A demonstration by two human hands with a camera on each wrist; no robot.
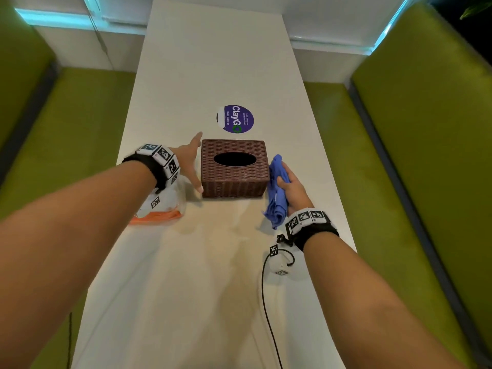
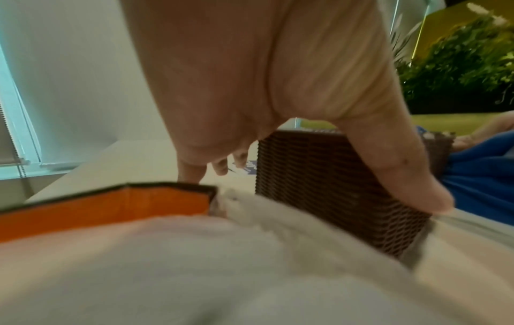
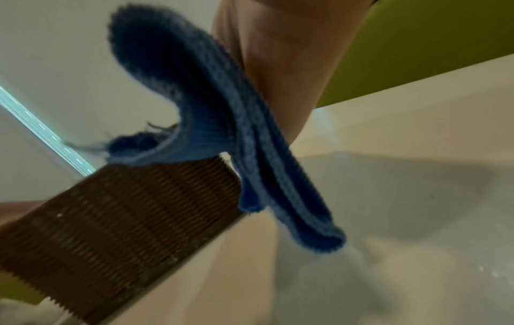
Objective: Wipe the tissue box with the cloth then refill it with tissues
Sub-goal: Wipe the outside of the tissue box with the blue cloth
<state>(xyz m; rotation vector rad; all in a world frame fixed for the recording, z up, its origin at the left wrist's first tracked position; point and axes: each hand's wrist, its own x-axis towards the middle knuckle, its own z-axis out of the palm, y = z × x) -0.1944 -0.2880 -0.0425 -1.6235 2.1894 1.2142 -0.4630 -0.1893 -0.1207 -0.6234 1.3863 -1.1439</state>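
Wicker tissue box (image 1: 234, 169) sits mid-surface, brown weave, its oval slot dark and facing up. Your left hand (image 1: 189, 163) is spread flat against the box's left side, fingers straight and apart, thumb (image 2: 400, 167) down along the near left corner, nothing clamped in it. Under that wrist lies the tissue pack (image 1: 162, 206), clear wrap with an orange edge, just beside the box. On the other side, your right hand (image 1: 291, 189) is wrapped round the blue cloth (image 1: 278, 193), fingers curled over the bunched folds, and the cloth is pressed against the box's right side; from the right wrist view its upper fold laps onto the top edge while the rest hangs down past the corner. Beyond the box, a round purple sticker (image 1: 235, 118) lies on the white surface (image 1: 213, 62). A black cable (image 1: 266, 310) trails down from your right wrist. Green bench seats (image 1: 415, 134) flank both sides.
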